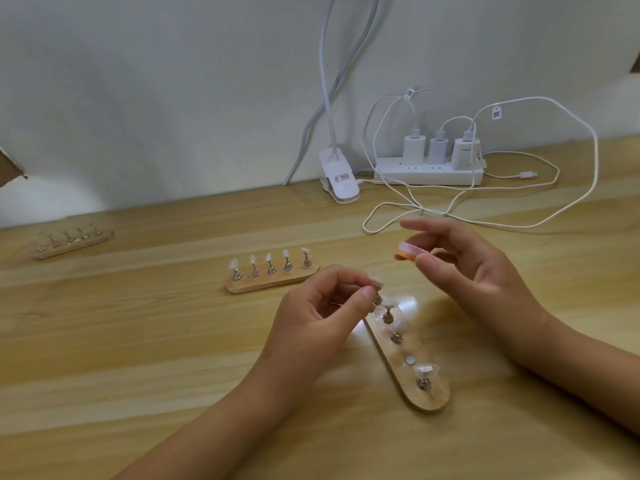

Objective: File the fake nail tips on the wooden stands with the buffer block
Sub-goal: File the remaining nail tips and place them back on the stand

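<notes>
My left hand [323,315] pinches a small metal holder with a fake nail tip [375,284] between thumb and fingers, lifted just above the near wooden stand [424,396]. That stand lies lengthwise in front of me; three holders with tips still sit on it, and one bare round magnet spot [410,359] shows between them. My right hand [474,268] grips a pink and orange buffer block [410,251] a little up and right of the pinched tip, not touching it. A second stand [272,277] with several tips lies behind. A third stand [74,242] sits far left.
A white power strip [429,173] with three chargers stands at the back wall. Loose white cables [478,220] loop across the table just behind my right hand. A white lamp clip [339,183] grips the table's far edge. The table [138,341] is light wood.
</notes>
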A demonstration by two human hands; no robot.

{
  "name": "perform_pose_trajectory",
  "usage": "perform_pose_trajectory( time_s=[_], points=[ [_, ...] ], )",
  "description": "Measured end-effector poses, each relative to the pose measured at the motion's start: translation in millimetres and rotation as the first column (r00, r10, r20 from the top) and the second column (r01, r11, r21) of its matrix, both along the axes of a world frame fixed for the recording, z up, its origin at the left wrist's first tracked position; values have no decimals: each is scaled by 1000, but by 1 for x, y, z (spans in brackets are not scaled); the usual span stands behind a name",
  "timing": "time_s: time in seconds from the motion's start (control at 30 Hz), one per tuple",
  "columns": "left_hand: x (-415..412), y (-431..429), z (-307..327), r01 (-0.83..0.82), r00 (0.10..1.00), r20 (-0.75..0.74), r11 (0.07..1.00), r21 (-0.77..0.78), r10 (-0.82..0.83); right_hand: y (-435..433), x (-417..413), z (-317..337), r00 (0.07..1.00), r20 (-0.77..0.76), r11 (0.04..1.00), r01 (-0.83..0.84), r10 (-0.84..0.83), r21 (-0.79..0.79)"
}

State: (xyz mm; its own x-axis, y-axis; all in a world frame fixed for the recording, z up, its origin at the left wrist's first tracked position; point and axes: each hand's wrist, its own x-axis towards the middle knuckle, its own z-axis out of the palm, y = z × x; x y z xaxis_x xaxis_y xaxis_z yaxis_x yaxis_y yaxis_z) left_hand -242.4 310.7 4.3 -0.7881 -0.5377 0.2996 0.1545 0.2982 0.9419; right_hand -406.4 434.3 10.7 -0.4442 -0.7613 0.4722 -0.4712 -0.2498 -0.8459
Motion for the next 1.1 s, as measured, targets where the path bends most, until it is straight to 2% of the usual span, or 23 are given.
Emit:
perform_pose_trajectory(
  time_s=[0.17, 0.4, 0.53, 0.6, 0.73, 0.83, 0.97, 1.1],
  points=[
    [-2, 0, 0, 52, 998, -47, 997, 52, -50, 2, 1, 2, 998, 46, 999, -37, 36, 17],
    [-4, -3, -3, 50, 995, -90, 999, -18, -51, 4, 9, -2, 987, -104, 993, -118, 120, 24],
    [-4, -1, -3, 46, 993, -102, 997, -60, -52, 5, 12, -3, 984, -149, 993, -104, 95, -53],
    [-3, -1, -2, 43, 993, -104, 996, -75, -50, 4, 13, -3, 974, -207, 994, -98, 86, -48],
    [-3, -1, -4, 6, 993, -120, 997, -74, -15, 3, 13, -2, 976, -201, 995, -93, 86, -23],
    [-2, 1, -4, 17, 991, -134, 996, -93, -30, 5, 14, -2, 951, -299, 994, -99, 81, -44],
    [-2, 1, -5, 12, 989, -147, 994, -111, -28, 2, 11, -3, 983, -162, 997, -80, 80, 7],
    [-2, 1, -5, -4, 989, -145, 994, -107, -11, 4, 14, -4, 972, -218, 989, -109, 85, -100]
  ],
)
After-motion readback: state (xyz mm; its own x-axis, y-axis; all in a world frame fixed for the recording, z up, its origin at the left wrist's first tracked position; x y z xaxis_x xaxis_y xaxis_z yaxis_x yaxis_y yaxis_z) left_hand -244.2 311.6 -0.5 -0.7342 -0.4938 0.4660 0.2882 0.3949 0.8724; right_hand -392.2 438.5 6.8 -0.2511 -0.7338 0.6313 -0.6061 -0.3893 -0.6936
